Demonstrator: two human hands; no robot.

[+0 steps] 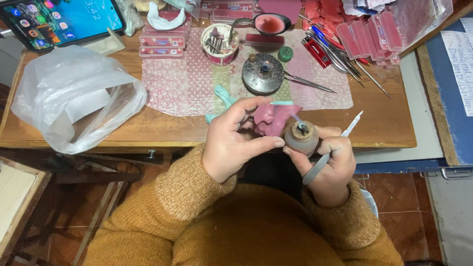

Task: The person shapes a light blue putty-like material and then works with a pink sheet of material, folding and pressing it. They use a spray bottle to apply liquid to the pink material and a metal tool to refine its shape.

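The left hand (231,143) gripped a pink wax denture base on a pale green cast (272,117), held above the near edge of the wooden surface (162,125). The right hand (331,165) was closed around a small round grey burner (301,138) and a slim metal carving tool (331,151). The step looked like warming wax at the burner; the following move would likely call for a steady tool tip on the softened spot.

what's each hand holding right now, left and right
Left hand: closed on a pink wax piece.
Right hand: closed on a small round burner and a thin metal tool.
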